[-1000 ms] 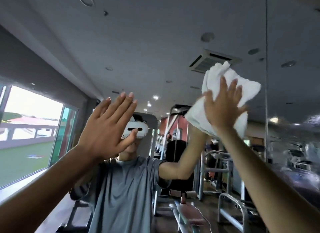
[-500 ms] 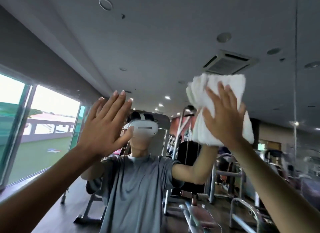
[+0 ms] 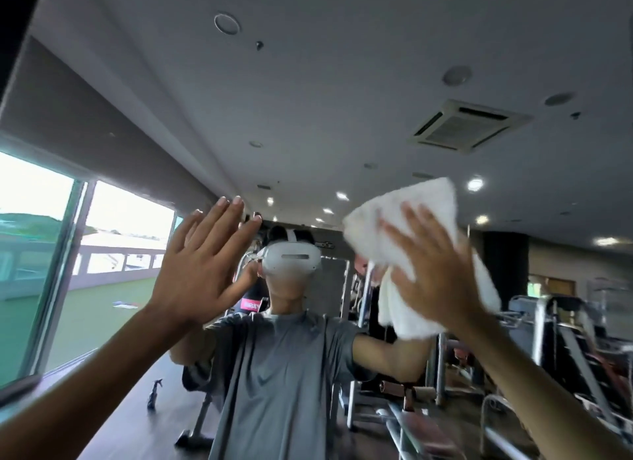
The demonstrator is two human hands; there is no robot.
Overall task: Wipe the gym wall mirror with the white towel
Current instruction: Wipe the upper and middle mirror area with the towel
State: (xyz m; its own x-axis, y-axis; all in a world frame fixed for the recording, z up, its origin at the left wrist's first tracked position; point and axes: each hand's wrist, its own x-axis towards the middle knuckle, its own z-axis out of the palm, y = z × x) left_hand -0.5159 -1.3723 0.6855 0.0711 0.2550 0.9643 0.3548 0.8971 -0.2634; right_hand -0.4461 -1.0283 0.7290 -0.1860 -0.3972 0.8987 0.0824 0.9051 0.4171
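Two hands are up against the mirror (image 3: 342,82). Nearest, the left hand (image 3: 202,271) lies flat on the glass, fingers straight and close together, its grip open and holding nothing. The right hand (image 3: 435,264) presses the towel (image 3: 411,213) to the glass with spread, straight fingers; that grip is open too, pinning the cloth by pressure, not curled round it. The towel sits bunched under and above that palm, right of the reflected headset (image 3: 291,259). The likely risk is slippage: with nothing curled round it, the towel could slide from under the palm or drop if pressure eases, and the blur there suggests a fast stroke. The bare left palm may also leave fresh prints. Farther in, the reflection shows gym machines (image 3: 548,322) and a window (image 3: 120,237). A pink label (image 3: 251,303) beside the headset carries writing too blurred to read; no brand is legible.
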